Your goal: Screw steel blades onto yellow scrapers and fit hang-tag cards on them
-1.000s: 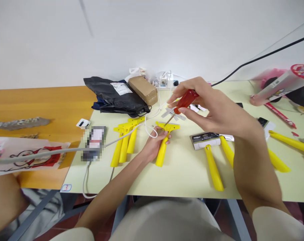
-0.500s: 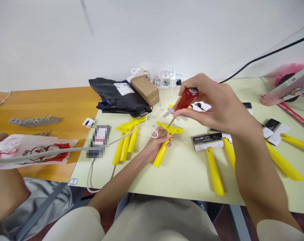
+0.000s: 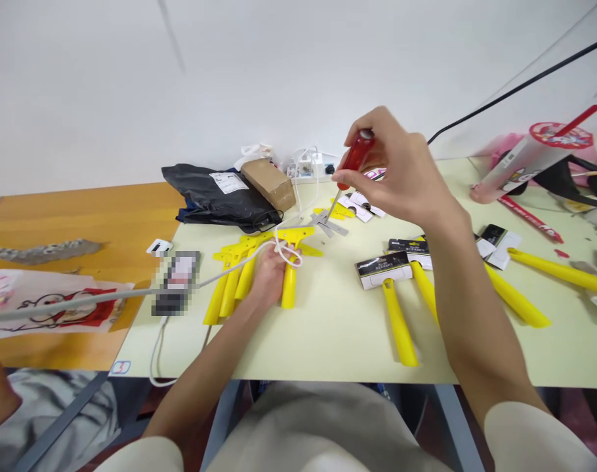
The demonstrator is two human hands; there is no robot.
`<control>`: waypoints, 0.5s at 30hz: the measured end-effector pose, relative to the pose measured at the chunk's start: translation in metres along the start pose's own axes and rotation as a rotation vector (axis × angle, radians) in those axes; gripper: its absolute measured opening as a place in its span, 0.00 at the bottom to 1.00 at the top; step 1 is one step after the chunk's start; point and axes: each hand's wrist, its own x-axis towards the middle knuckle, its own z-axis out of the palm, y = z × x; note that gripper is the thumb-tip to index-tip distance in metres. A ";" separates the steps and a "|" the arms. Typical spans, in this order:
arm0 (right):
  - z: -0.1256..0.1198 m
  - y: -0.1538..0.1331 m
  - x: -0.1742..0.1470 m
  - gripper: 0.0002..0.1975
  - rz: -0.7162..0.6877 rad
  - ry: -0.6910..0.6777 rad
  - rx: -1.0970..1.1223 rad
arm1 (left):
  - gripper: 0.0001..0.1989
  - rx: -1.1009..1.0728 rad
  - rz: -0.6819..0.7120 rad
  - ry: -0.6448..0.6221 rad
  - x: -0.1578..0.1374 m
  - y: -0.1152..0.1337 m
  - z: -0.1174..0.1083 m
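Observation:
My left hand point(image 3: 270, 270) is closed around a yellow scraper point(image 3: 289, 288), near its wide head and close to a group of similar yellow scrapers point(image 3: 228, 288). A white cable crosses in front of the hand and hides part of the grip. A flat yellow piece point(image 3: 311, 250) shows just right of the fingers. In my right hand point(image 3: 401, 170) is a screwdriver with a red handle point(image 3: 356, 160), pointing down. Its tip is at a small pile of flat grey metal blades point(image 3: 332, 227); whether it touches them I cannot tell. Beyond the blades lie yellow plates point(image 3: 342, 209).
Scrapers with black-and-white card covers point(image 3: 384, 269) lie on the right. A black plastic parcel point(image 3: 214, 203) and a brown box point(image 3: 269, 183) sit at the back, near a power strip point(image 3: 308, 169). A cup with a straw point(image 3: 535, 160) stands far right.
My left hand has moved left with the scraper, toward the other scrapers. The screwdriver has left the scraper head and is now over the metal blades. The view has shifted slightly right.

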 end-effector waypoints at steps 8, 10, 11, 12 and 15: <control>0.030 0.030 0.008 0.20 0.008 -0.135 0.019 | 0.25 -0.049 0.069 -0.005 0.007 0.013 -0.009; 0.030 0.028 0.007 0.20 0.012 -0.143 0.002 | 0.24 -0.045 0.059 -0.006 0.006 0.012 -0.007; 0.030 0.027 0.007 0.20 0.013 -0.145 -0.006 | 0.24 -0.038 0.055 -0.005 0.005 0.011 -0.006; 0.029 0.025 0.007 0.20 0.014 -0.145 -0.013 | 0.23 -0.028 0.052 -0.004 0.005 0.011 -0.005; 0.025 0.019 0.006 0.17 0.022 -0.150 -0.038 | 0.23 -0.004 0.042 -0.003 0.003 0.008 -0.004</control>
